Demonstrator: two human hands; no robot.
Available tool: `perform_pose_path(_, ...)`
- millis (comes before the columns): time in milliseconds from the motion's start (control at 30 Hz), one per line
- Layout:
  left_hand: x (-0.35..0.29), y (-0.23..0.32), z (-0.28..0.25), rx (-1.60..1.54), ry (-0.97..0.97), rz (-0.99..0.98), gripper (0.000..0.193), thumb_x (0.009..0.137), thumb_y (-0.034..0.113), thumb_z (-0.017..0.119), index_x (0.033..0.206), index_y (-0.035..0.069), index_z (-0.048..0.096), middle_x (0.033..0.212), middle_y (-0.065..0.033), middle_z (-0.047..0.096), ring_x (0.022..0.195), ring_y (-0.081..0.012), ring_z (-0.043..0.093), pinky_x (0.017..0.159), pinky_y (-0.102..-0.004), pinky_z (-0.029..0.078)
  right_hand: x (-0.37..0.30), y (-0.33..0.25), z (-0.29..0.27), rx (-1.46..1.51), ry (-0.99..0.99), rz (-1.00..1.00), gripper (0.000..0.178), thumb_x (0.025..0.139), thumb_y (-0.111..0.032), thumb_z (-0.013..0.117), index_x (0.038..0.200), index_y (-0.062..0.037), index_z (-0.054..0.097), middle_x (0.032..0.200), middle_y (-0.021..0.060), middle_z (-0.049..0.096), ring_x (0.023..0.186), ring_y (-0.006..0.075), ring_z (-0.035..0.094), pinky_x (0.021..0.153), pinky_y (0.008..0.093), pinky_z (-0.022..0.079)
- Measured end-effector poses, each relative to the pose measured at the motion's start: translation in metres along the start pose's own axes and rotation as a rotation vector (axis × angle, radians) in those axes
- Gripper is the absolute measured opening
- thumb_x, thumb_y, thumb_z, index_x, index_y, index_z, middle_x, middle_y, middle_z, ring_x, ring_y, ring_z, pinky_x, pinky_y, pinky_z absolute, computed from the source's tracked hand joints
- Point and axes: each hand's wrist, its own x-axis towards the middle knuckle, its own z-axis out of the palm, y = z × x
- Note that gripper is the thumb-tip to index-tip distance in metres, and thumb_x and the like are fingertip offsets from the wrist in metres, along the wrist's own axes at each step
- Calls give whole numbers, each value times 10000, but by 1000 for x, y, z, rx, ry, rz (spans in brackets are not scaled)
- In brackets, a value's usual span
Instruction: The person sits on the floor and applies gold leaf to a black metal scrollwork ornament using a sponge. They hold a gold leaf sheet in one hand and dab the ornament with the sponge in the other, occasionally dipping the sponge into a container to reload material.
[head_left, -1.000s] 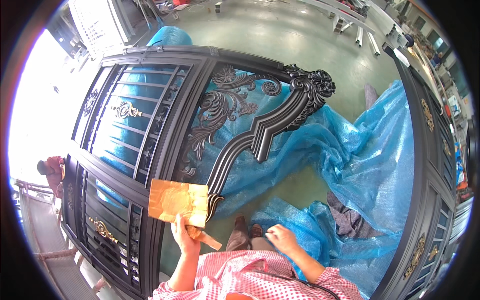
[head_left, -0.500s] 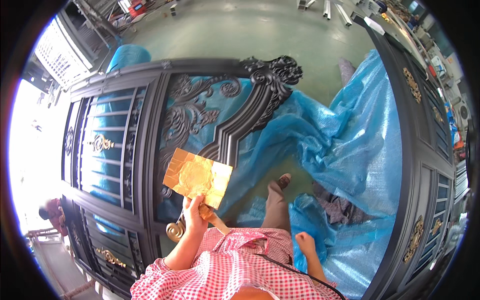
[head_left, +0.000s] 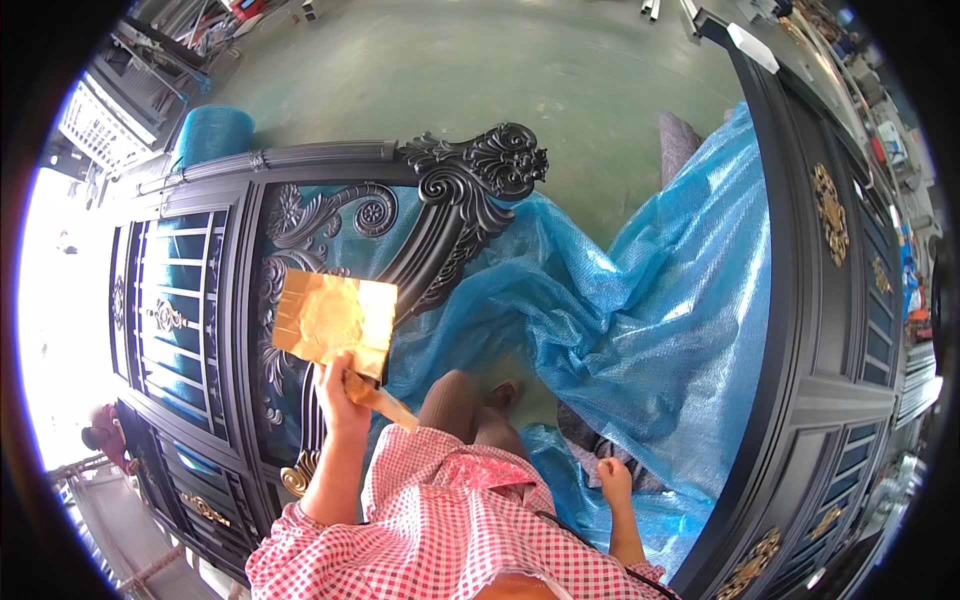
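Note:
My left hand (head_left: 342, 405) grips a square gold-smeared palette board (head_left: 335, 312) from below. A flat paintbrush (head_left: 382, 400) with a pale wooden handle and gold stains is held in the same hand, slanting down to the right. Behind the board lies a black ornamental gate panel (head_left: 262, 168) with carved scrolls (head_left: 375, 212) and a thick curved moulding (head_left: 425, 255); the board hides part of it. My right hand (head_left: 614, 480) hangs low at the right with its fingers curled, over blue bubble wrap. Whether anything small is inside those fingers cannot be seen.
Crumpled blue bubble wrap (head_left: 680, 270) covers the floor at centre right, with a dark grey cloth (head_left: 580, 440) by my legs. Another black panel with gold ornaments (head_left: 830, 215) stands along the right. A blue roll (head_left: 215, 137) is at the far left; a person (head_left: 108, 438) is beyond the gate.
The view has shifted, so the gate and bubble wrap appear farther left. My legs have changed position as in a step. My left hand keeps the board and brush; my right hand stays curled.

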Motion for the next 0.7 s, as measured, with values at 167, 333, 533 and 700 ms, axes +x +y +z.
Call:
perform_pose_path(167,34,7,56,-12,23,138,153,818,47,511,961,97,488,897,-29,557,820,-156,582,694,-299,495,99,-36,-39,-34,11,-149,225,836,-223,571,851,-1,602,688,73,622,631,139,580,597,274,453)
perform_pose_path(333,78,7,108,-27,59,264,133,817,53,530,942,85,497,856,-24,552,766,-139,571,668,-281,491,195,-151,-75,29,-67,-281,178,878,-154,537,924,11,587,755,62,632,667,120,586,629,255,465)
perform_pose_path(533,137,-6,193,-116,155,289,72,817,73,553,874,83,510,799,-14,543,727,-129,562,620,-277,482,305,-181,-135,118,-155,-239,204,892,-173,534,955,12,593,810,91,642,717,126,614,675,252,486)
perform_pose_path(700,172,-11,277,-94,180,282,116,798,57,563,892,81,498,812,-11,534,715,-121,548,624,-266,478,387,-211,-176,132,-110,-220,222,889,-204,533,944,1,597,785,70,639,660,118,584,583,246,455)
